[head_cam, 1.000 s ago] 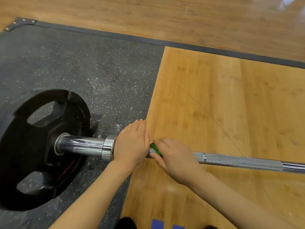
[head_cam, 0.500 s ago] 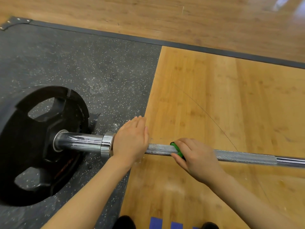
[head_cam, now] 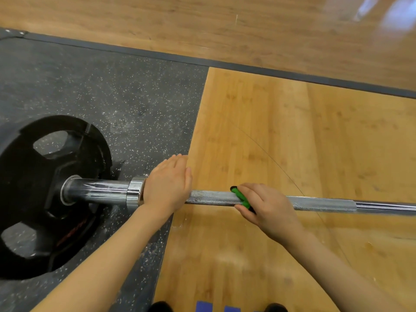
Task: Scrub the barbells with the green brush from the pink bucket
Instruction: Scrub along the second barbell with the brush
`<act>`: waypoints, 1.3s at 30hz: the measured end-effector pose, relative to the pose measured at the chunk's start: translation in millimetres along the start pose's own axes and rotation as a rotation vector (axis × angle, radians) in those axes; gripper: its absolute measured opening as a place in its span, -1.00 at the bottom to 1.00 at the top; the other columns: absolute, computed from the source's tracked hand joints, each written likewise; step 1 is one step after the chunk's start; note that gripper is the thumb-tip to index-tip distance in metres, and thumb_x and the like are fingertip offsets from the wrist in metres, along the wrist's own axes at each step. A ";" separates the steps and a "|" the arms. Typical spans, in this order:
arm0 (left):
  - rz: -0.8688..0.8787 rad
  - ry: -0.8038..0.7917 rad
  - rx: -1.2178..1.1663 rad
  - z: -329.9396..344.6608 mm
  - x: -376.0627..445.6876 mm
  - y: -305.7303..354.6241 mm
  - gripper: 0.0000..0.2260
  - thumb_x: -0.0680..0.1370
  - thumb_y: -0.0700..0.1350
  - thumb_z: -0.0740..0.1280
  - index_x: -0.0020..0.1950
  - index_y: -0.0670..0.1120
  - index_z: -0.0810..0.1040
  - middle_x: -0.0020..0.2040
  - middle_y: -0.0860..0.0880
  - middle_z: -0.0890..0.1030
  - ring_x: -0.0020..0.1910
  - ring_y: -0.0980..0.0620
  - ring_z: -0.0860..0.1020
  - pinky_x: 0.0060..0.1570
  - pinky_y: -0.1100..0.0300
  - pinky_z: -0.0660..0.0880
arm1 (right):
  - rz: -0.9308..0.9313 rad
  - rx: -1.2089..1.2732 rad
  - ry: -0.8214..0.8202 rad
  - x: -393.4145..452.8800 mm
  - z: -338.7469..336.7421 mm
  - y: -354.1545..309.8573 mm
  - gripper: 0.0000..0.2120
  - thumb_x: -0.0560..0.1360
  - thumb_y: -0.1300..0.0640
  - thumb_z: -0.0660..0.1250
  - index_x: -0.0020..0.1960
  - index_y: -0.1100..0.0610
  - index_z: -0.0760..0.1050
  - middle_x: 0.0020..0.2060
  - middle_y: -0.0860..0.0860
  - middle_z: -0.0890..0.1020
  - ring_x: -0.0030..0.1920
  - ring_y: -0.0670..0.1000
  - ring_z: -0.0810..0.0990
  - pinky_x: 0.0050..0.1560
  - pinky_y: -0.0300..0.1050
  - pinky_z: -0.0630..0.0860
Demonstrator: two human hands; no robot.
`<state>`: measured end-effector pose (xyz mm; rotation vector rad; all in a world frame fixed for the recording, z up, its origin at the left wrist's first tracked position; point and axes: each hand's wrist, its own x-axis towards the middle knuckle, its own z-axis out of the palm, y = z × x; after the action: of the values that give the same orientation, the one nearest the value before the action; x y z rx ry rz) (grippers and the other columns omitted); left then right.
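Observation:
A steel barbell [head_cam: 211,197] lies across the floor from left to right, with a black weight plate [head_cam: 40,194] on its left sleeve. My left hand [head_cam: 167,184] lies over the bar just right of the chrome collar [head_cam: 134,192], fingers straight and together. My right hand [head_cam: 267,207] grips a green brush [head_cam: 240,196] and holds it against the knurled part of the bar. Most of the brush is hidden under my fingers. No pink bucket is in view.
The plate rests on a speckled black rubber mat [head_cam: 101,97]. The bar's shaft spans a light wooden platform [head_cam: 292,143] bordered by a dark metal strip [head_cam: 292,74]. My dark shoe tips [head_cam: 161,307] show at the bottom edge.
My right hand has slid the green brush rightward along the bar, away from my left hand, baring more knurling between them. My left hand has stayed by the collar.

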<state>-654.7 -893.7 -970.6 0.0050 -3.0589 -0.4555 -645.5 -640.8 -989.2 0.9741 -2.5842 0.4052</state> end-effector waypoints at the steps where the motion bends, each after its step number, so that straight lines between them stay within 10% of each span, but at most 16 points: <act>1: 0.004 0.007 0.017 0.7 2.0 -0.5 -0.52 0.57 0.01 -0.04 0.22 -0.21 0.54 0.17 -0.18 0.61 0.20 -0.16 0.56 0.24 -0.03 0.43 | 0.017 0.008 0.024 -1.5 -3.8 3.1 -0.53 0.63 -0.10 0.11 0.14 0.27 0.58 0.00 0.10 0.65 -0.11 0.10 0.62 -0.19 -0.04 0.57; 8: 0.144 -0.049 0.013 3.2 7.4 43.9 -0.62 0.59 -0.01 0.05 0.16 -0.18 0.55 0.06 -0.12 0.64 0.00 -0.13 0.61 0.01 0.05 0.53 | 0.270 -0.020 0.102 -34.7 -33.5 31.9 -0.50 0.63 -0.11 0.13 0.24 0.30 0.53 0.11 0.15 0.61 0.05 0.13 0.59 0.01 0.03 0.56; 16: 0.249 -0.184 -0.009 21.5 12.3 83.0 -0.52 0.65 0.08 -0.07 0.40 -0.14 0.40 0.34 -0.10 0.50 0.29 -0.10 0.47 0.25 0.05 0.35 | 0.162 -0.060 0.068 -23.8 -15.3 19.6 -0.55 0.62 -0.07 0.13 0.19 0.28 0.56 0.08 0.15 0.62 -0.02 0.13 0.60 -0.07 -0.03 0.54; 22: 0.281 -0.153 0.015 24.5 9.8 82.1 -0.56 0.59 0.03 -0.01 0.17 -0.19 0.55 0.05 -0.15 0.64 -0.02 -0.16 0.61 -0.03 0.02 0.53 | 0.090 -0.031 0.077 -27.9 -5.4 10.4 -0.65 0.59 0.00 0.22 0.17 0.24 0.58 0.08 0.11 0.63 0.01 0.11 0.60 -0.04 -0.03 0.52; 39: 0.264 -0.144 0.010 20.6 15.5 84.3 -0.55 0.58 0.01 0.00 0.18 -0.21 0.56 0.08 -0.15 0.65 0.03 -0.15 0.62 0.01 0.03 0.53 | 0.191 -0.102 0.100 -54.0 -19.1 49.2 -0.59 0.63 -0.07 0.18 0.10 0.25 0.60 0.03 0.10 0.64 0.01 0.13 0.60 -0.01 0.03 0.53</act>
<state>-670.9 -807.2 -965.0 -0.4439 -3.1344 -0.4392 -636.6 -566.8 -1001.5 0.6586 -2.5868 0.3575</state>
